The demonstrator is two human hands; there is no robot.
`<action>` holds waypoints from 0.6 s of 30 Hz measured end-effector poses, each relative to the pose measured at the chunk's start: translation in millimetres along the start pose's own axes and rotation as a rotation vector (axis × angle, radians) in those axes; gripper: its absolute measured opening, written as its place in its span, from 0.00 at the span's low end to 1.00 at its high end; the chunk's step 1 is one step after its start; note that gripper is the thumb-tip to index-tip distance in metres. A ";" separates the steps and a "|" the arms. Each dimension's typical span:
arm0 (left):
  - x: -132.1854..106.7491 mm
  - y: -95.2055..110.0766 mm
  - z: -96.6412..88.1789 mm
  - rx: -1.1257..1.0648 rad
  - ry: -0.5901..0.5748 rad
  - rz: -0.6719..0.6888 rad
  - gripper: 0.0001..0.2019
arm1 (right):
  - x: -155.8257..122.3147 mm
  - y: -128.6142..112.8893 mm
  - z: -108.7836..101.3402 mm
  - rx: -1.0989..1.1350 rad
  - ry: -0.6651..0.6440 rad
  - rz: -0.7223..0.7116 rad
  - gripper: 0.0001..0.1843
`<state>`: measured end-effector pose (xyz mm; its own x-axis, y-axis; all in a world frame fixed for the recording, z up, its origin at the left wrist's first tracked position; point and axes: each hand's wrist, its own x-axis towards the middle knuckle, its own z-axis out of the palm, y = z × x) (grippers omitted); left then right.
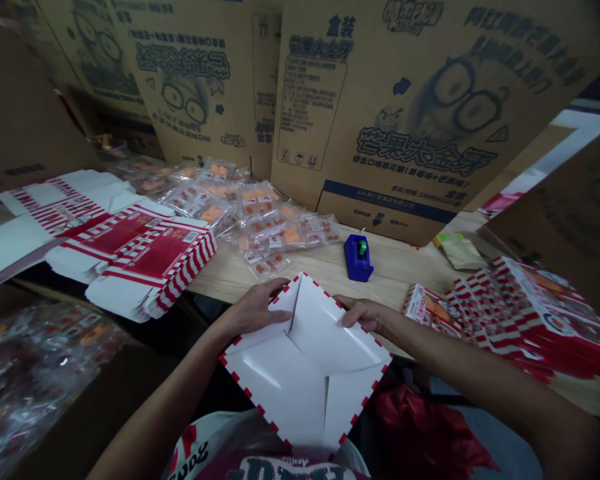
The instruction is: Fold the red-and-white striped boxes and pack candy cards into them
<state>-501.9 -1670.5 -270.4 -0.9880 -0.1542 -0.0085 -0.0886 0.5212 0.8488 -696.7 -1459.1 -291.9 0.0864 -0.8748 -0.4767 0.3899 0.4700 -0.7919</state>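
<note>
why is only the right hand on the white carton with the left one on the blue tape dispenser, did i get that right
No: the left hand is not on the blue tape dispenser, which stands apart on the wooden table. It is on the white carton too, as the head view shows, and the right hand is on it as you said.

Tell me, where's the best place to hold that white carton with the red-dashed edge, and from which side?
Hold the white carton by its far edges, fingers over the card from either side, as the left hand and right hand are placed. It is thin card, creased into flaps that meet at the middle, so the outer edges probably give a firmer hold than the folds.
</note>
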 end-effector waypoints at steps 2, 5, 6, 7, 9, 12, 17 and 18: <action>0.6 1.9 -1.7 -0.006 -0.016 -0.018 0.34 | 3.4 10.7 1.2 0.083 0.018 0.004 0.36; 1.0 5.2 -4.7 0.020 -0.023 -0.042 0.34 | 6.2 15.5 5.3 0.128 0.009 0.023 0.35; 0.7 6.0 -5.7 0.034 -0.026 -0.046 0.34 | 6.3 13.5 6.9 0.122 0.016 0.015 0.35; 0.1 6.5 -6.5 0.046 -0.028 -0.047 0.34 | 5.5 9.9 8.6 0.100 0.033 0.001 0.34; -1.8 6.1 -7.7 0.057 -0.027 -0.061 0.33 | 0.6 -0.2 12.9 0.007 0.083 -0.021 0.32; -4.7 1.5 -7.1 0.018 -0.012 -0.097 0.32 | -14.1 -13.9 23.5 -0.189 0.159 -0.067 0.30; -9.1 -3.1 -7.4 -0.037 0.065 -0.136 0.31 | -33.2 -25.3 56.3 -0.249 0.256 -0.113 0.28; -12.1 1.2 -10.5 -0.054 0.108 -0.124 0.31 | -36.0 -32.7 65.7 -0.266 0.271 -0.109 0.27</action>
<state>-488.8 -1676.8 -263.8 -0.9505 -0.3049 -0.0603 -0.1989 0.4475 0.8719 -652.4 -1450.7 -223.8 -0.2012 -0.8754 -0.4395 0.1294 0.4209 -0.8978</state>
